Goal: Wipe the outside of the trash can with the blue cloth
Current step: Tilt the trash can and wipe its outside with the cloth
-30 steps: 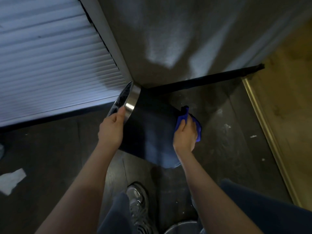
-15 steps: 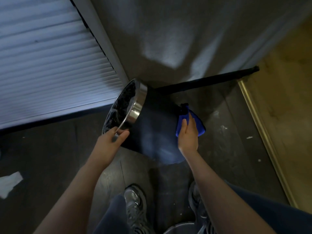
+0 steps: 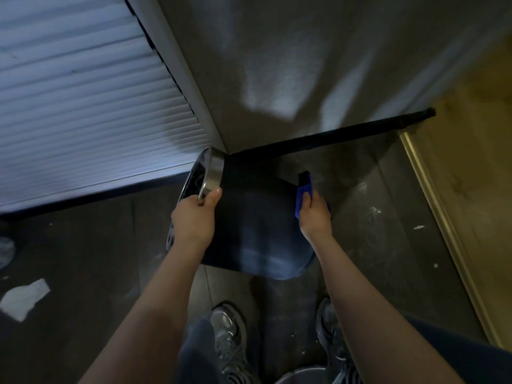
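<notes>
A dark round trash can (image 3: 257,225) with a shiny metal rim (image 3: 213,173) is tilted on its side above the floor, its mouth facing left. My left hand (image 3: 194,217) grips the metal rim at its near edge. My right hand (image 3: 314,214) presses the blue cloth (image 3: 302,195) flat against the can's right side, near its bottom end. Most of the cloth is hidden under my fingers and behind the can.
A slatted white door (image 3: 83,106) stands at the left and a grey wall (image 3: 304,65) with a black baseboard (image 3: 332,137) behind. A white scrap of paper (image 3: 25,297) lies on the dark floor at left. A metal threshold strip (image 3: 443,231) runs at right. My shoes (image 3: 227,333) are below.
My left hand has shifted up onto the near edge of the rim and the can has turned. My right hand with the cloth has slid along the can's right side.
</notes>
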